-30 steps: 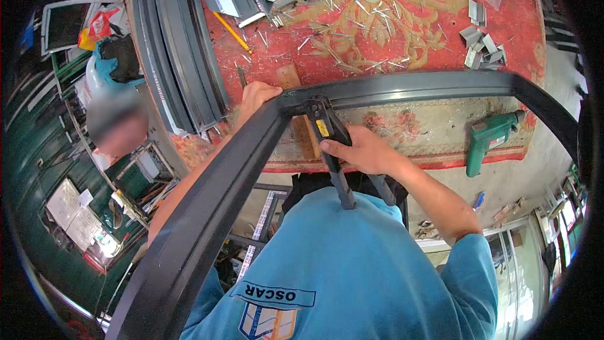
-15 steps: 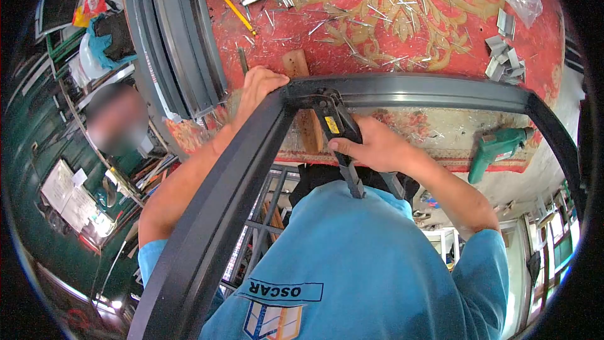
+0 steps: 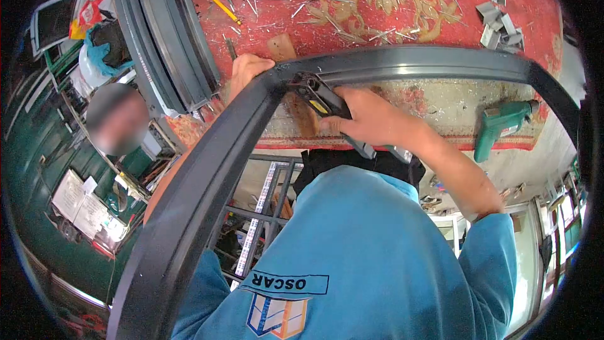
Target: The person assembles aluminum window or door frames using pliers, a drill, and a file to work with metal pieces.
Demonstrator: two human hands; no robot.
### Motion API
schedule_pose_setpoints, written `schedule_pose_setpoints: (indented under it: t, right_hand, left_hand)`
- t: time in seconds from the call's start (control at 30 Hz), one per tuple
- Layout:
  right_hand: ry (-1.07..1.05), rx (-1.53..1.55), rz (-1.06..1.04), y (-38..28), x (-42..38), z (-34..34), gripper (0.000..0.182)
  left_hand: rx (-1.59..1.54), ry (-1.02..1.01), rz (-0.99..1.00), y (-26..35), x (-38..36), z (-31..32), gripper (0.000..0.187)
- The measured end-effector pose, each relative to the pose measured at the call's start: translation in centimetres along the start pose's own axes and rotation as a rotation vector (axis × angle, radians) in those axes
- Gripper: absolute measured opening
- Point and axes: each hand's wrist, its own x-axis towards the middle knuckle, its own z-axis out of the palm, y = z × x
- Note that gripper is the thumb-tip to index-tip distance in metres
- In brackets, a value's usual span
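A large dark grey metal frame (image 3: 415, 63) rises over the table, its near corner between my hands and one long side running down toward me. My left hand (image 3: 248, 72) is closed over the outside of that corner; its thumb is hidden. My right hand (image 3: 374, 116) grips a black plier-like hand tool (image 3: 324, 97) with a yellow label. The tool's head sits at the inside of the corner, and its two handles point toward my body. A wooden block (image 3: 302, 116) lies behind the tool, partly covered.
Metal offcuts (image 3: 503, 22) and thin shavings are scattered on the red patterned cloth (image 3: 440, 22). A green power drill (image 3: 501, 127) lies at the right. Long dark profiles (image 3: 173, 38) and a yellow pencil (image 3: 219, 4) are at the left. Another person (image 3: 117, 119) is farther left.
The tool has tilted, its handles swinging right and upward in view with my right hand. The frame corner appears higher and farther left; the whole view has also shifted.
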Motion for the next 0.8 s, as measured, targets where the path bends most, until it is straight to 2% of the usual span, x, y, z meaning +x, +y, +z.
schedule_pose_setpoints:
  t: [0.07, 0.13, 0.17, 0.27, 0.3, 0.37, 0.47, 0.5, 0.53, 0.57, 0.6, 0.63, 0.7, 0.77, 0.8]
  right_hand:
    - [0.041, -0.083, 0.120, -0.7, -0.4, 0.1, 0.048]
    - [0.106, -0.062, 0.160, -1.4, -1.1, 1.0, 0.051]
    - [0.160, -0.041, 0.200, -1.5, -1.3, 1.4, 0.054]
    - [0.195, -0.117, 0.114, -0.6, -1.1, 2.5, 0.053]
    - [0.200, -0.117, 0.115, -2.2, -0.7, 1.5, 0.053]
    - [-0.165, 0.147, 0.525, -5.2, -0.1, -1.1, 0.051]
    - [-0.209, 0.134, 0.437, -4.7, -0.1, -1.4, 0.048]
    - [-0.204, 0.132, 0.437, -3.9, -0.1, -1.0, 0.048]
    - [-0.154, 0.027, 0.353, -2.7, 0.0, -0.2, 0.047]
    - [-0.108, -0.077, 0.270, -2.1, 0.1, 0.2, 0.046]
    - [-0.111, -0.078, 0.272, -2.1, 0.1, 0.3, 0.046]
    - [-0.105, -0.060, 0.298, -2.2, 0.1, 0.4, 0.046]
    - [-0.098, -0.045, 0.324, -4.0, 0.3, -0.4, 0.045]
    - [-0.283, 0.116, 0.570, -7.4, 0.7, -2.3, 0.046]
    - [-0.270, 0.099, 0.558, -6.3, 0.6, -1.8, 0.046]
  left_hand:
    - [0.002, -0.019, 0.014, 0.1, 0.5, -0.4, 0.068]
    - [0.056, -0.030, 0.148, -0.1, 0.7, -0.4, 0.069]
    - [0.056, -0.032, 0.151, 0.0, 0.7, -0.4, 0.069]
    - [0.058, -0.030, 0.113, -0.1, 0.5, -0.4, 0.066]
    - [0.070, -0.006, 0.116, -0.3, 0.3, -0.1, 0.064]
    - [0.069, 0.017, 0.121, -0.2, 0.2, 0.2, 0.062]
    - [0.058, 0.026, 0.104, -0.6, -0.4, 0.3, 0.060]
    - [0.072, -0.086, 0.064, -1.8, -1.6, 0.5, 0.060]
    - [0.087, -0.197, 0.024, -3.0, -2.8, 0.8, 0.061]
    - [0.086, -0.194, 0.025, -2.3, -1.9, 0.7, 0.061]
    - [0.065, -0.086, 0.033, -0.6, -0.3, 0.5, 0.062]
    - [0.043, 0.020, 0.037, 0.4, 0.3, 0.3, 0.064]
    - [0.019, 0.015, 0.025, -0.2, 0.1, 0.5, 0.065]
    - [0.005, 0.017, 0.023, -0.2, -0.4, 0.5, 0.067]
    - [0.003, 0.055, -0.016, -0.4, -0.3, 0.9, 0.058]
